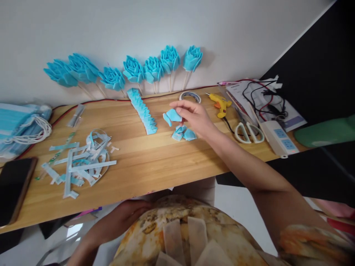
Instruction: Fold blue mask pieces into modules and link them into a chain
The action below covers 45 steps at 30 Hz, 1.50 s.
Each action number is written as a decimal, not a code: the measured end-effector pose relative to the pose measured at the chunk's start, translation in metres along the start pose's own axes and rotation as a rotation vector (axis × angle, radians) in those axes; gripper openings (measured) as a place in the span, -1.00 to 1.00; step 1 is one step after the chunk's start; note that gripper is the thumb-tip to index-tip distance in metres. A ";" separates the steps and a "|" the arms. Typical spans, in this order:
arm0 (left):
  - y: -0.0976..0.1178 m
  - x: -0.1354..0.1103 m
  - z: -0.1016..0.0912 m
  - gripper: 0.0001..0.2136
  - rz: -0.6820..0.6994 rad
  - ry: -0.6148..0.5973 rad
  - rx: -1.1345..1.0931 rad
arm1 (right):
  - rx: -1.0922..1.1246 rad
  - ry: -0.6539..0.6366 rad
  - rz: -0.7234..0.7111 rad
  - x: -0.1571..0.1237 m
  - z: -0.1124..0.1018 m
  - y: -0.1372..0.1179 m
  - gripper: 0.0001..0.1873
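Note:
My right hand (195,116) is closed over the wooden desk, pinching light blue folded fabric petals (172,116) between thumb and fingertips. Just below it lies a small heap of similar blue petals (183,133). To its left, a long overlapping row of blue petals (142,111) slants across the desk. My left hand (130,212) lies low by my lap, below the desk's front edge, its visible fingers stretched out and holding nothing; the fingertips are partly hidden.
Several blue fabric flowers (169,59) on sticks lean along the wall. Fabric scraps (83,159), a phone (16,188) and packed masks (19,123) lie left. A tape roll (190,96), yellow glue gun (220,104), scissors (249,131), power strip (280,137) and green bottle (324,133) are right.

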State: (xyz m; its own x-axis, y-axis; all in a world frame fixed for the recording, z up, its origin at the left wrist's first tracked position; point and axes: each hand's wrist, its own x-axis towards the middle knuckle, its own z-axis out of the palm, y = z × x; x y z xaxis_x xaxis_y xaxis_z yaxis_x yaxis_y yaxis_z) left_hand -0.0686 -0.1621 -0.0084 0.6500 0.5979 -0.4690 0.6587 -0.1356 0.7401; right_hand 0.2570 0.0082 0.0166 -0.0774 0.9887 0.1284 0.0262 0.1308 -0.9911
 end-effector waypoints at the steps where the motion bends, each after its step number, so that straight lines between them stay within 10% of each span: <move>1: -0.004 -0.013 -0.004 -0.67 -0.039 0.014 -0.007 | 0.017 -0.002 0.012 0.002 0.002 0.004 -0.76; 6: 0.015 -0.039 -0.048 -0.70 0.060 0.201 -0.126 | 0.080 -0.001 0.059 0.000 0.005 0.026 -0.74; 12: 0.071 0.067 -0.082 -0.58 0.181 0.438 -0.392 | 0.082 -0.022 0.029 -0.003 0.003 0.032 -0.65; 20: 0.066 0.170 -0.079 -0.55 0.358 0.478 -0.643 | -0.003 -0.058 -0.036 -0.003 -0.001 0.036 -0.64; 33: 0.060 0.162 -0.085 -0.53 0.176 0.547 -0.779 | -0.132 0.098 -0.106 0.002 -0.009 0.038 -0.70; 45: 0.048 0.154 -0.083 -0.44 0.301 0.524 -0.735 | -0.309 0.113 -0.203 -0.002 -0.014 0.033 -0.64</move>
State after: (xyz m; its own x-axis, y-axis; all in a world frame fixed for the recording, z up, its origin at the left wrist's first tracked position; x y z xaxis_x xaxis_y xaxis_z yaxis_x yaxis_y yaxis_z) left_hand 0.0319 -0.0109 -0.0049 0.3831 0.9214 -0.0653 -0.0278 0.0821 0.9962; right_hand 0.2715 0.0113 -0.0161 -0.0020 0.9400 0.3411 0.3217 0.3236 -0.8898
